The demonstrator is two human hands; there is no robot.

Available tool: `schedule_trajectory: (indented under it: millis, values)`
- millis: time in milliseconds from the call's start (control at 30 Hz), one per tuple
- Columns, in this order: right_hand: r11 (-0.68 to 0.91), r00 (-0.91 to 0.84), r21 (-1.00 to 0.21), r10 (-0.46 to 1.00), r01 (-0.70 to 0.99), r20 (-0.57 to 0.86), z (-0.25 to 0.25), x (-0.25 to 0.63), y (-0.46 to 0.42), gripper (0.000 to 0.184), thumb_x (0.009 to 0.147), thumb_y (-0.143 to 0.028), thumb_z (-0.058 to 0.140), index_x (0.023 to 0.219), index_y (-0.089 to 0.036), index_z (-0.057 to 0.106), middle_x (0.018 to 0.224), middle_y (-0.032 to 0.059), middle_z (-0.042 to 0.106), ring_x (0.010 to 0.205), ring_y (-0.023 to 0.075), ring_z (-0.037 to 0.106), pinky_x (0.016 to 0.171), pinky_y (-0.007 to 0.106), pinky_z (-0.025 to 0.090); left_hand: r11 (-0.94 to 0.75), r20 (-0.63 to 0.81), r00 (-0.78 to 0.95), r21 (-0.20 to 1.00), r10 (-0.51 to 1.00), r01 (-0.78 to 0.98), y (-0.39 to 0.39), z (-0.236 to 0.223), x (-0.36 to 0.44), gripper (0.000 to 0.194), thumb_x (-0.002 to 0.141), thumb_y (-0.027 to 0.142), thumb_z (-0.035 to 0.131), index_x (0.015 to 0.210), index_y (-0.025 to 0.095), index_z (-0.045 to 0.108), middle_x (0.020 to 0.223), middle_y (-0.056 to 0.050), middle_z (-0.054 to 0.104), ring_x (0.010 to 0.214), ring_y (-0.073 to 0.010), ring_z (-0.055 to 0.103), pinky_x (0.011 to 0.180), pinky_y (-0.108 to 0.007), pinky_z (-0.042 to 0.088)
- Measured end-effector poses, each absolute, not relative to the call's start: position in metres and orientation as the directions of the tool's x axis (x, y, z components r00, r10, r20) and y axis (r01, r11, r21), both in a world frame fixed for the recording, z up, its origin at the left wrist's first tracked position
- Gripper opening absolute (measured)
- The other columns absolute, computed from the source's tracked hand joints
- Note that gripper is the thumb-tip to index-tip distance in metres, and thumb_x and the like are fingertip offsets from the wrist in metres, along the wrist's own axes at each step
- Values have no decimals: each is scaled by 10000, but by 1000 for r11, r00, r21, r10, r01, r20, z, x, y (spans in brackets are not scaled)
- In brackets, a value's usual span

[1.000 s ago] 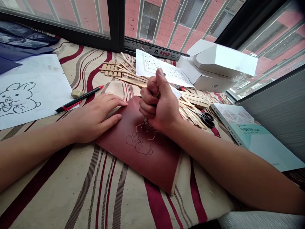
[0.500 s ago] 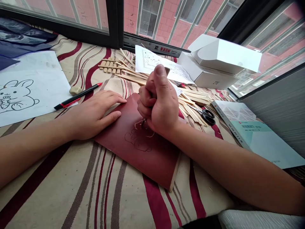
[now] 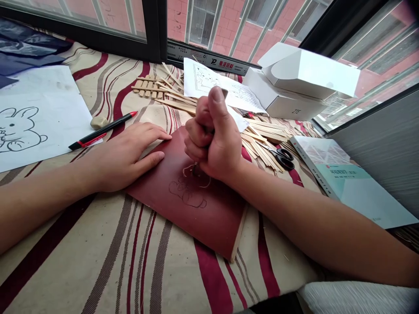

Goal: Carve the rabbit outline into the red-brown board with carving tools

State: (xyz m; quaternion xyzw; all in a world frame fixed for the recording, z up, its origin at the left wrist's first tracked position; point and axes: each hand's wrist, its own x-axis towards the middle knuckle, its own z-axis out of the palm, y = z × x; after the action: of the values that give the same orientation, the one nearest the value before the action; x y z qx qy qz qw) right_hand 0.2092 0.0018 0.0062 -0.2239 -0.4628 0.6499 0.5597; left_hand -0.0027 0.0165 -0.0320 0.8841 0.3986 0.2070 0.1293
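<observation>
There is one board (image 3: 209,222), one pen (image 3: 110,127), one box (image 3: 284,104) and one book (image 3: 355,183).

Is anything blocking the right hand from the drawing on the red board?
Nothing visible blocks it: the tool in the right hand reaches down to the drawing. The left hand rests at the edge of the red board.

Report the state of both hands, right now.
Left hand: open, palm down over the edge of the reddish-brown board.
Right hand: closed in a fist, holding a mostly hidden carving tool.
</observation>
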Motion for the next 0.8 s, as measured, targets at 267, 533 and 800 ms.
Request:
schedule_trajectory:
  millis: [267,533,800]
  values:
    - [193,81,-839,981,-509,176,1,203,-7,582,994,-601,667,693,-244,320,543,-100,258,402,46,163,377,221,159,-648,258,599,392,758,653,17,-33,-3,461,1033,577,433,1368,319,618,1445,-65,659,1377,-349,580,1237,-565,437]
    - [158,-99,-844,966,-513,240,11,226,12,589,1028,-592,623,638,-209,404,608,-43,448,527,75,500,528,209,456,-649,249,604,395,757,650,16,-31,-5,459,1055,576,413,1378,313,603,1462,-60,652,1380,-332,580,1234,-539,434]
    - [51,-361,-938,915,-343,182,35,240,10,385,1041,-577,592,885,-226,615,599,-58,459,452,79,289,406,194,264,-620,252,572,432,781,656,17,-34,-4,497,1024,623,420,1372,329,620,1459,-51,651,1394,-349,570,1252,-555,433]
